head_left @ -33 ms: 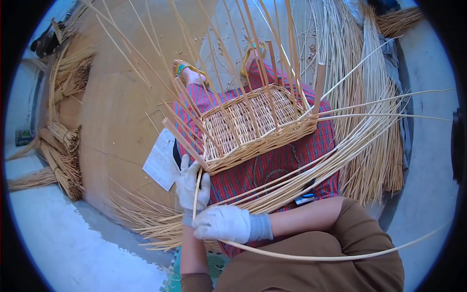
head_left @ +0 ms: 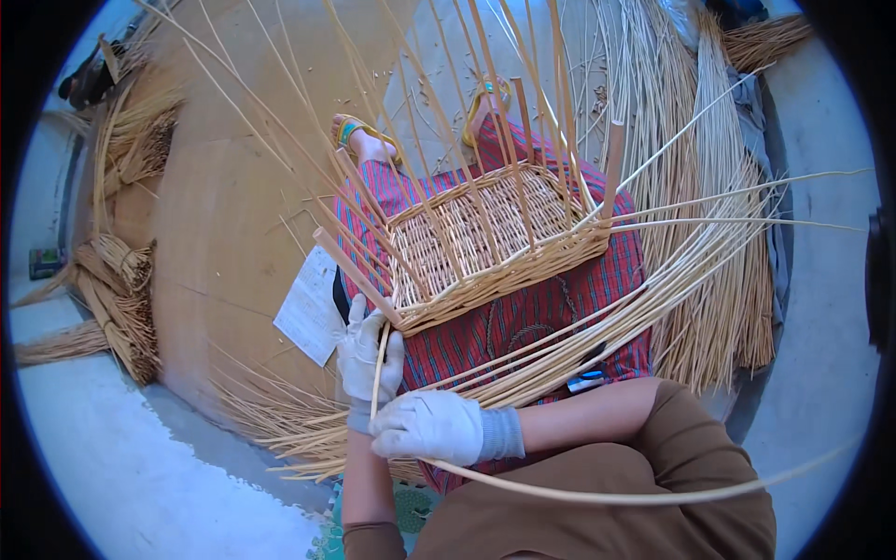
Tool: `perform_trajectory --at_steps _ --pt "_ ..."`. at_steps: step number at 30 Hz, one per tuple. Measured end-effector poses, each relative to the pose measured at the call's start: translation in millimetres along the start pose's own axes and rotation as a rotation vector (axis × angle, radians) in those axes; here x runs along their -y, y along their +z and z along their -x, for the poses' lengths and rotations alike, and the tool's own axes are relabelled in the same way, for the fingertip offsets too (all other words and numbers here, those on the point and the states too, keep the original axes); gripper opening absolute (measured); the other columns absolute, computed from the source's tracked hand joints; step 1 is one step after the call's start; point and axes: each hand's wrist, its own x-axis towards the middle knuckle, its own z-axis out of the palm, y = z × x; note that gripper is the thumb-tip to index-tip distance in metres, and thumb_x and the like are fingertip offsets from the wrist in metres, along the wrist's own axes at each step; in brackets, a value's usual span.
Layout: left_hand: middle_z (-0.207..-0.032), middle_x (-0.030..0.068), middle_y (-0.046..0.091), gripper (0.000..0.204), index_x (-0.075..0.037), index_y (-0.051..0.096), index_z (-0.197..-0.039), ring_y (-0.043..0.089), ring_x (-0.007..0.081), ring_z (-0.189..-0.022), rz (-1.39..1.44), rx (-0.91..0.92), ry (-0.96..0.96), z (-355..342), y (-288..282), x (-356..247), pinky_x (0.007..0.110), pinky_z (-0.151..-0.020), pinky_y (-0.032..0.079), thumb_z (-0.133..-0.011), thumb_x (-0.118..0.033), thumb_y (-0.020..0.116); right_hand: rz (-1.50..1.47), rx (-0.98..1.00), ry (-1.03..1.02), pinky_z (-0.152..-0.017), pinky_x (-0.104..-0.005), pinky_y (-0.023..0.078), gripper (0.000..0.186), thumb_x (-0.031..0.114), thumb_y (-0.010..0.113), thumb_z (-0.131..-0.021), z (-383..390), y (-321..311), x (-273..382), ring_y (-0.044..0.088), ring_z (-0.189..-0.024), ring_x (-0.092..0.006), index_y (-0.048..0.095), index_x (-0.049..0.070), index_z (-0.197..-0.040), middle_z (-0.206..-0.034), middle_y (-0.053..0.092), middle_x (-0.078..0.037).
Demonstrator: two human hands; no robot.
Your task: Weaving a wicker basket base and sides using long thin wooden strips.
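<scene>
A half-woven wicker basket [head_left: 490,229] rests on my lap, with thick corner posts and tall thin stakes standing up from its rim. My left hand [head_left: 367,359], in a white glove, is closed at the near left corner, just below a corner post [head_left: 353,273]. A pale willow rod [head_left: 378,369] runs from that corner through its fingers. My right hand [head_left: 427,427], also gloved, is closed round the same rod nearer to me. The rod's free length curves out to the right across my brown top. Gloves partly hide where the rod meets the weave.
Loose rods [head_left: 523,373] lie across my lap under the basket. Long bundles of rods [head_left: 714,243] cover the floor at the right, and tied bundles [head_left: 117,299] lie at the left. A sheet of paper [head_left: 308,306] is beside my leg. A small blue object [head_left: 586,381] lies among the rods.
Almost nothing differs. My right hand has shifted very slightly, and the free length of the rod sways a little at its far right end.
</scene>
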Motion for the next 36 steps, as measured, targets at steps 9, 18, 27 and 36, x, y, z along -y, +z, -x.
perform_trajectory --at_steps 9,18,27,36 --pt "-0.097 0.0096 0.065 0.046 0.0 0.063 -0.107 0.064 0.0213 -0.093 1.228 -0.119 -0.296 -48.3 3.8 0.2 0.035 -0.087 0.052 -0.105 -0.041 0.043 -0.023 -0.114 0.051 -0.084 -0.0388 0.055 0.028 0.013 0.068 -0.081 13.2 -14.3 7.9 0.066 -0.102 -0.027 0.064 0.01 -0.108 -0.11 0.066 -0.01" --pt "-0.048 -0.0028 0.033 0.069 -0.012 0.043 -0.064 0.033 0.0103 -0.036 1.57 -0.065 -0.385 -49.5 43.3 8.1 0.025 -0.034 0.029 -0.093 -0.074 0.033 0.102 0.002 0.113 -0.078 -0.044 0.055 0.028 0.02 0.063 -0.08 56.6 -86.2 5.7 0.066 -0.091 -0.033 0.063 0.005 -0.104 -0.103 0.066 -0.015" --pt "-0.048 -0.0018 0.037 0.077 -0.01 0.05 -0.067 0.039 0.0127 -0.039 1.618 -0.024 -0.378 -50.7 44.7 24.0 0.027 -0.038 0.035 -0.086 -0.082 0.033 -0.208 -0.736 0.833 -0.071 -0.0258 0.057 0.016 0.004 0.075 -0.084 56.7 -114.4 -80.8 0.067 -0.083 -0.0116 0.063 0.003 -0.094 -0.088 0.07 -0.005" --pt "-0.09 0.001 0.061 0.036 -0.008 0.054 -0.1 0.059 0.0123 -0.087 0.934 0.017 -0.241 -20.8 33.1 11.3 0.028 -0.086 0.05 -0.078 -0.008 0.082 -0.027 -0.651 0.791 -0.072 -0.0264 0.054 0.016 0.005 0.075 -0.085 57.8 -119.5 -78.5 0.064 -0.078 -0.0092 0.062 0.006 -0.095 -0.084 0.068 -0.001"
